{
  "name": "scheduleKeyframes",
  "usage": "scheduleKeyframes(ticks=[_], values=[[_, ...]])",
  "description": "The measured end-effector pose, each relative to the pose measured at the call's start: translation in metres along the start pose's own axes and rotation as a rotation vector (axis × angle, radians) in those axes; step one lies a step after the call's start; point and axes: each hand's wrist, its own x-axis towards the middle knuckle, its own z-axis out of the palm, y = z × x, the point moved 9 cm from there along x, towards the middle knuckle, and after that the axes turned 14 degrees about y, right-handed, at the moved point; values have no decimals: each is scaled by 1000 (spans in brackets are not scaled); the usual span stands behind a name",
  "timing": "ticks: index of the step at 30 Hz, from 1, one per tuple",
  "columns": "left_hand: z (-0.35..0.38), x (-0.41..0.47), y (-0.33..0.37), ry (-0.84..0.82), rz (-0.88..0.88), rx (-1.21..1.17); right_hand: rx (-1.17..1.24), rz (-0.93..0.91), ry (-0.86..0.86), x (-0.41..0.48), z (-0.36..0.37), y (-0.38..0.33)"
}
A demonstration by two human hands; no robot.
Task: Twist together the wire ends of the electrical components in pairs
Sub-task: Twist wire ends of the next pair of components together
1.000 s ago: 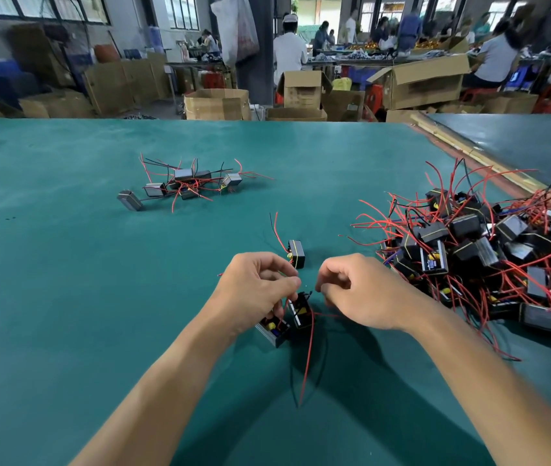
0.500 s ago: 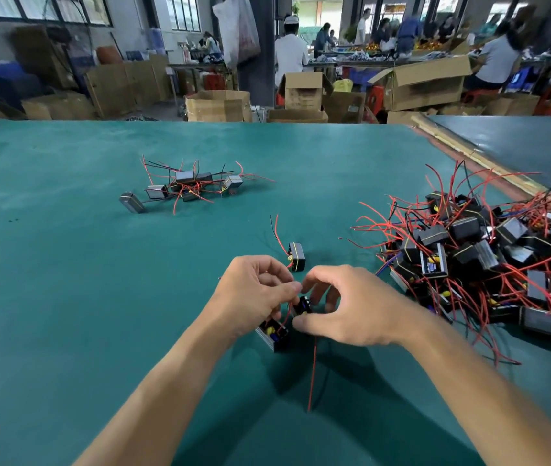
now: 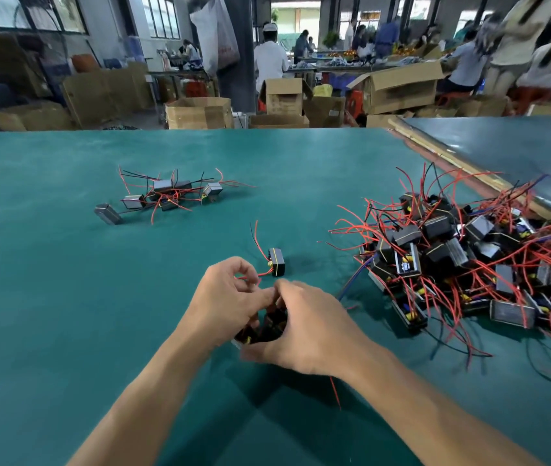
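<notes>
At lower centre the left hand (image 3: 230, 297) and right hand (image 3: 304, 331) curl their fingers round a pair of small black boxy components (image 3: 269, 326) at the green desk (image 3: 48, 297), one loose component (image 3: 276, 262) just beyond, a few joined ones (image 3: 166, 193) upper left, a large heap (image 3: 469, 257) right seemingly still undone.

Tabletop: broad teal matte tabletop (image 3: 48, 297).
Boxes: open brown cardboard boxes (image 3: 200, 114) beyond its far edge, 12 o'clock.
Bag: white plastic bag (image 3: 215, 31) hanging above them, 12 o'clock.
Neighbour: second blue-grey tabletop (image 3: 519, 146), 2 o'clock.
Worker: white-shirted person (image 3: 270, 62), back turned, 12 o'clock.
</notes>
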Motion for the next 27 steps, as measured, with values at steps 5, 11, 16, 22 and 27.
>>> scheduleKeyframes(ticks=[5, 11, 16, 22, 27], values=[[-7, 0, 6, 68, 37, -12, 73, 30, -67, 0, -1, 3], [-20, 9, 7, 219, 112, 42, 129, 159, -37, 8, -10, 20], [-25, 13, 6, 256, 137, 117, 138, 37, 19, 10, -12, 10], [-31, 11, 6, 311, 113, 199, 28, -134, -44, 2, 1, -5], [-29, 11, 5, 313, 121, 193, -37, -170, -91, 2, 5, -5]])
